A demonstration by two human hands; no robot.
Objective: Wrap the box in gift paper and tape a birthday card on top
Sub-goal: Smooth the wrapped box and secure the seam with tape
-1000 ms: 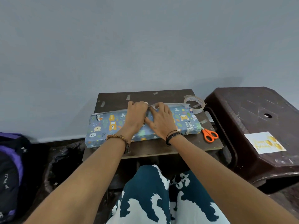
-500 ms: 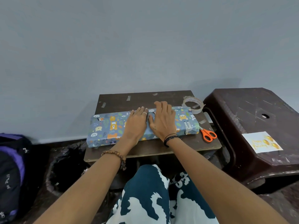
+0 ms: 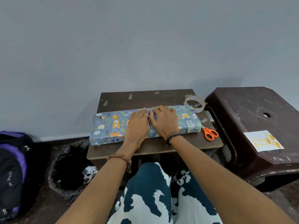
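A dark desk (image 3: pixel 145 99) carries the wrapped box (image 3: pixel 110 126), tape roll (image 3: pixel 195 104), orange scissors (image 3: pixel 210 133) and tape strips (image 3: pixel 130 96).

Two hands, left (image 3: pixel 137 125) and right (image 3: pixel 165 121), flat on one wrapped box (image 3: pixel 110 126) at the middle of one desk (image 3: pixel 145 97). One tape roll (image 3: pixel 195 104) at 2 o'clock of the box, one pair of orange scissors (image 3: pixel 210 133) at 4 o'clock. At least five tape scraps (image 3: pixel 130 96) stuck along the 12 o'clock edge. One brown stool (image 3: pixel 252 107) at 3 o'clock, bearing one birthday card (image 3: pixel 263 140). One backpack (image 3: pixel 11 172) at 8 o'clock, one bin (image 3: pixel 68 168) beside it.
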